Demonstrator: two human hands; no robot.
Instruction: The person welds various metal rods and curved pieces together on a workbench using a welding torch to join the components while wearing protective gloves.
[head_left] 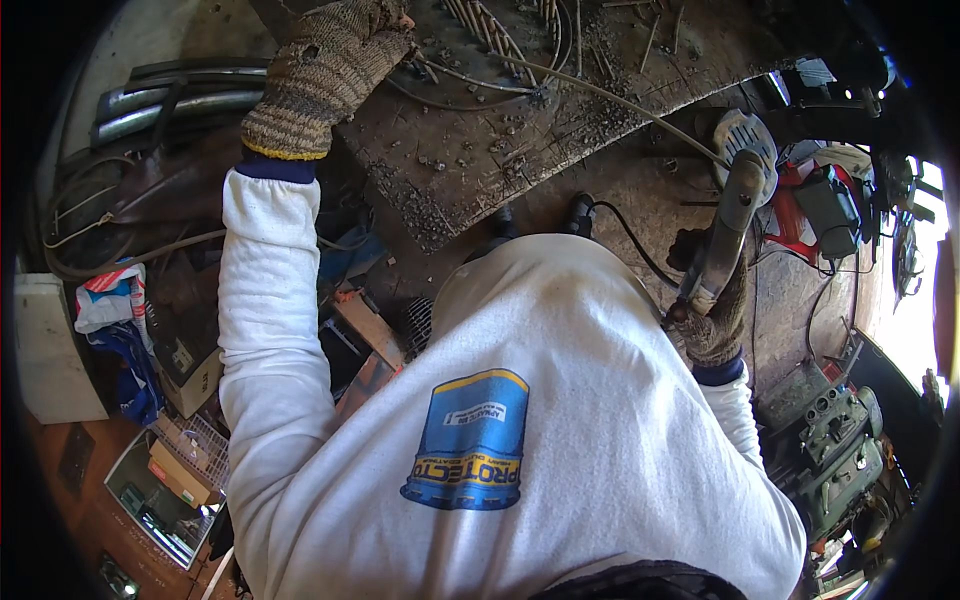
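Observation:
My left hand (330,70), in a brown striped knit glove with a yellow cuff edge, is at the upper left over the metal table. Its fingers are curled together; whatever they may hold is hidden. Thin metal rods (480,83) lie just beside its fingertips. On the right, my gloved right hand (715,325) is closed around the lower end of a curved, worn tool that looks like a welding electrode holder (735,215). A long thin rod (630,108) runs from the tool's head to a ladder-like assembly of metal bars (495,38) on the table.
Dark grit and loose rod pieces litter the metal table (440,150). A slotted round grey thing (745,135) shows behind the tool's head. Black cable (640,245) hangs near my right hand. An engine-like block (840,440) stands at right; curved metal tubes (140,120) lie at left.

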